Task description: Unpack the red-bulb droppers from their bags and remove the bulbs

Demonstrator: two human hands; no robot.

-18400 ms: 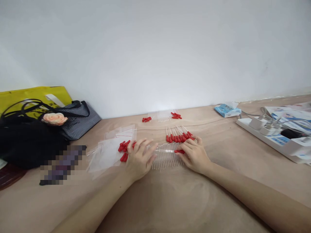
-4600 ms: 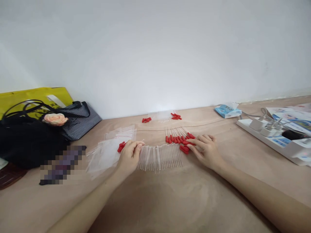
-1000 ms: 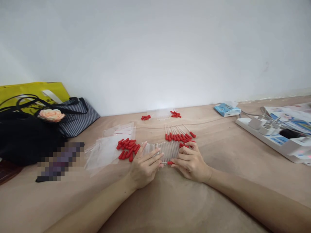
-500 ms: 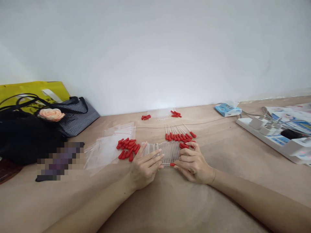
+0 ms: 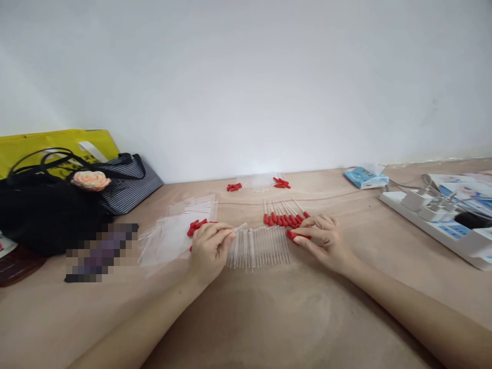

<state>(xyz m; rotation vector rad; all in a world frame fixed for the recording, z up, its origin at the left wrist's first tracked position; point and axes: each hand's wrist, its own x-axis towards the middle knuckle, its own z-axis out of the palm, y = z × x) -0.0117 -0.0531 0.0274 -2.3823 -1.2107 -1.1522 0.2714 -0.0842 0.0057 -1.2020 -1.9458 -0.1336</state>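
Observation:
My left hand (image 5: 211, 251) is closed in a pinch at the left end of a row of clear dropper tubes (image 5: 265, 246). A thin clear tube (image 5: 240, 226) slants out from its fingertips. To the right of the row, the thumb and fingers of my right hand (image 5: 323, 241) close on a red rubber bulb (image 5: 292, 235), with another bulb against it. Behind lie several droppers (image 5: 282, 219) with red bulbs fitted, their tubes pointing away. Partly hidden by my left hand is a pile of loose red bulbs (image 5: 198, 225).
Clear zip bags (image 5: 165, 241) lie to the left. At the back are more red bulbs (image 5: 233, 187) and thin tubes (image 5: 261, 188). A white power strip (image 5: 434, 225) and a blue tissue pack (image 5: 365, 177) are on the right; a striped bag (image 5: 130, 189) stands far left.
Both hands have moved apart from the tube and red bulb they held together in front of the row. My left hand went left and curled; my right hand moved slightly right, onto the bulbs.

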